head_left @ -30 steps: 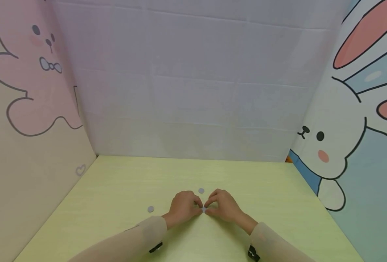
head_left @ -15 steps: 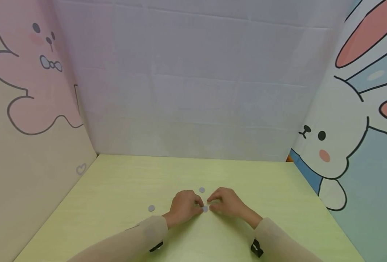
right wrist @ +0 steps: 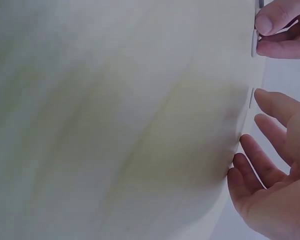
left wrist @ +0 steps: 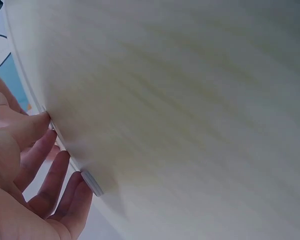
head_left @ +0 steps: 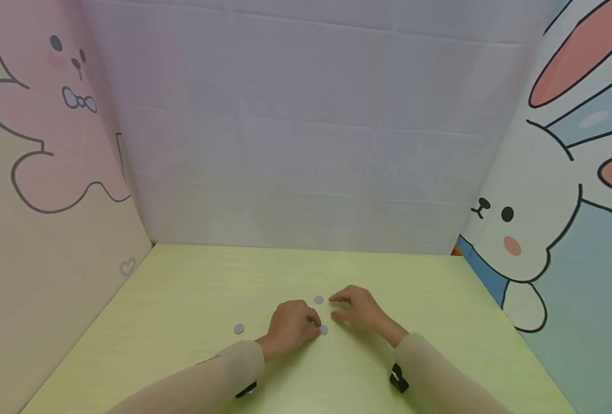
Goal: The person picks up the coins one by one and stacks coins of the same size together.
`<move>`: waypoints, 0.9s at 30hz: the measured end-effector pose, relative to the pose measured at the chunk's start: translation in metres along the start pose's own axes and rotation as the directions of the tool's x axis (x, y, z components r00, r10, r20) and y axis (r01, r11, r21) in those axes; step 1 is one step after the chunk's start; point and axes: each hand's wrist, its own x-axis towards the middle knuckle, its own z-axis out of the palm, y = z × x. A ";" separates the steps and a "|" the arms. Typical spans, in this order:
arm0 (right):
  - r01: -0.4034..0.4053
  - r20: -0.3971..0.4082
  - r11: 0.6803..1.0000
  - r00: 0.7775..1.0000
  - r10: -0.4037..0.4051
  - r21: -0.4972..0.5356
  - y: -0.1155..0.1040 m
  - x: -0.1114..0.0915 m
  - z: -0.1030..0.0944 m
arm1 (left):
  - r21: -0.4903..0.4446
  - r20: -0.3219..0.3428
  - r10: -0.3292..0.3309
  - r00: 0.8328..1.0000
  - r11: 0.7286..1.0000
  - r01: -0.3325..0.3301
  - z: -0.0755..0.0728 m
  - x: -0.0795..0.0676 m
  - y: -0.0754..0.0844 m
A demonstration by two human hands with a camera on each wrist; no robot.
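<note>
Three small, round, flat grey coin-like discs show on the pale yellow table [head_left: 192, 287]. My left hand [head_left: 293, 325] has its curled thumb and forefinger at the left edge of the middle disc [head_left: 324, 330]. In the right wrist view, those fingertips bracket a disc [right wrist: 254, 44] seen edge-on. My right hand [head_left: 360, 310] hovers to the right with thumb and fingers spread, holding nothing. Its fingertips are near the far disc [head_left: 318, 299] but apart from it. A third disc [head_left: 238, 329] lies left of my left wrist. Close to the left fingers, the left wrist view shows a thick-rimmed disc [left wrist: 91, 183].
A white sheet [head_left: 306, 132] hangs behind the table. Printed panels stand on both sides, with a pink bear [head_left: 68, 126] at left and a white rabbit [head_left: 528, 230] at right. Both forearms wear light sleeves [head_left: 223, 371] with dark straps beneath.
My right hand has let go of the middle disc, drawn back to the right and then moved farther up the table. My left hand has stayed at that disc.
</note>
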 end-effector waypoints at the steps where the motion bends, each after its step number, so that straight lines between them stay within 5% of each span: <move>1: 0.009 0.000 1.000 1.000 -0.009 -0.006 0.000 0.002 0.001 | -0.001 0.002 -0.004 1.000 1.000 0.004 0.000 0.000 0.001; 8: 0.057 0.000 0.998 0.998 -0.057 -0.026 -0.003 0.014 0.004 | 0.006 0.001 -0.009 1.000 1.000 0.009 -0.001 -0.001 0.001; 27: 0.007 -0.010 0.998 1.000 -0.008 -0.066 -0.003 0.034 0.016 | -0.006 0.003 0.014 1.000 1.000 -0.014 -0.002 -0.001 0.000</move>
